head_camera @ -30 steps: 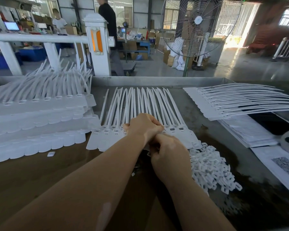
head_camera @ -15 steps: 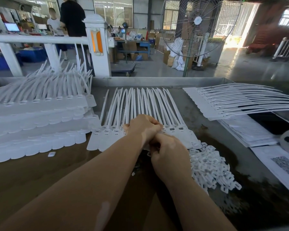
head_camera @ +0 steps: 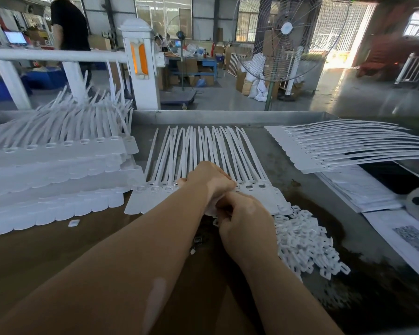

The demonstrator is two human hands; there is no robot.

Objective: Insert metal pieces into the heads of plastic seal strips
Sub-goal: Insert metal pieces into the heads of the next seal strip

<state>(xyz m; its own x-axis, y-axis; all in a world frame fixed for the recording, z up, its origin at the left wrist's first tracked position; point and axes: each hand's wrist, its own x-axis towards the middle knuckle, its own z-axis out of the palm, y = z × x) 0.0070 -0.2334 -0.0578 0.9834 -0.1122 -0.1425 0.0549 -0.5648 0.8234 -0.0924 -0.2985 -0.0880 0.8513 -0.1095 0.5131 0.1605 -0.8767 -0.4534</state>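
We are curling our left hand [head_camera: 207,182] over the seal strips' [head_camera: 203,151] heads, strips running away across the desk [head_camera: 300,170], while our right hand [head_camera: 246,220], clenched just beside, is probably pinching a hidden metal piece.

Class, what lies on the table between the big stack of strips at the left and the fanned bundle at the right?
In the head view, the centre row of seal strips, with both hands on its heads.

Matt white plastic seal strips [head_camera: 203,151]; dull metal tabletop [head_camera: 271,153].
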